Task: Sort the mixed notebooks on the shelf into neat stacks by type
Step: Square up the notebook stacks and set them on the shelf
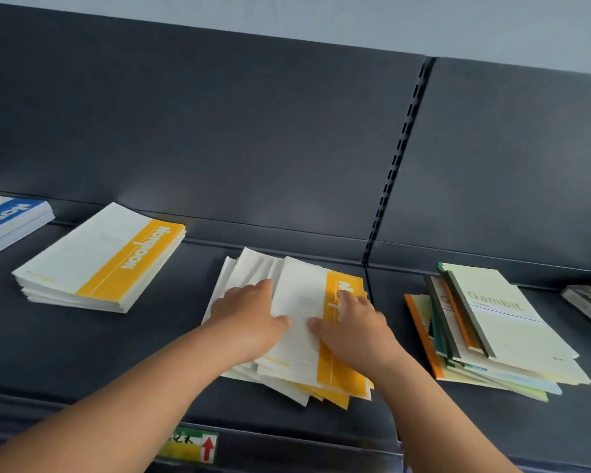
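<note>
"Gambit": green ntbk; "Notebook": yellow stack

Place: retail shop, stationery section. Evidence: dark grey metal display shelf backed by matching flat panels; slotted upright dividing two bays; printed label with a red arrow set in the rail along the shelf's front edge; stock laid out in multiples of one design: yellow-banded notebooks stacked, blue-banded notebooks beside them, green "Gambit" notebooks in the neighbouring bay; plain pale wall above.

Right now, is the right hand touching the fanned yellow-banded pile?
Touching. Head view: right hand rests flat on the fanned yellow-banded pile, across its top cover's yellow band.
</note>
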Available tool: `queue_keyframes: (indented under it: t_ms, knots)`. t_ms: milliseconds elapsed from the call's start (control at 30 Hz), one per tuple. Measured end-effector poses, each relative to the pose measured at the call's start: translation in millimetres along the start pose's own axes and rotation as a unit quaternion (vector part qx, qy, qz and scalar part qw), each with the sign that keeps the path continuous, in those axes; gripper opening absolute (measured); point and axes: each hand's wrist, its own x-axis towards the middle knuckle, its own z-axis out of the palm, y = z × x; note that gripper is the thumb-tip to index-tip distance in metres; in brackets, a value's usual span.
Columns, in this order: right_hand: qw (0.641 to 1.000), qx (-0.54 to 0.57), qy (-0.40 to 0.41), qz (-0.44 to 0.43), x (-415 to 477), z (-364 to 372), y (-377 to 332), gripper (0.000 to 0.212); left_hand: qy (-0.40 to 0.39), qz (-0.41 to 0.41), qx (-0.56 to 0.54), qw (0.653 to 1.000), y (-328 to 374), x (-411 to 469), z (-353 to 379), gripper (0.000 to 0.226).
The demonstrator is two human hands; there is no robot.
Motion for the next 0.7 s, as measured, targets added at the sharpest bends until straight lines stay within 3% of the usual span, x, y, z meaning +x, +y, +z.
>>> queue_keyframes:
  t_ms: [100,233,333,400,500,700]
  knots:
    - [1.0,-0.012,0.008,-0.01,1.9,-0.1,2.0,0.078,-0.007,0.008,-0.069,0.998,9.9,1.8,5.8,0.061]
    - [0.999,0.03,0.029,-0.008,2.8,-2.3,12.6,0.084,0.032,-0.021,-0.146,0.988,8.9,16.0,10.1,0.043]
    - [0.997,0.064,0.041,-0.012,3.6,-2.1,19.5,0.091,0.026,-0.085,-0.301,0.949,9.3,25.2,7.5,0.05]
    - [0.995,0.084,0.045,-0.013,4.7,-0.8,22.8,0.095,-0.008,-0.119,-0.383,0.916,13.9,26.5,3.7,0.034]
    - [0.993,0.103,0.048,-0.016,5.3,-1.0,26.2,0.096,-0.06,-0.121,-0.386,0.912,18.2,26.9,4.3,0.018]
    - [0.991,0.124,0.045,0.01,6.9,-2.5,31.1,0.079,0.012,-0.083,-0.339,0.937,17.8,33.0,10.9,0.022]
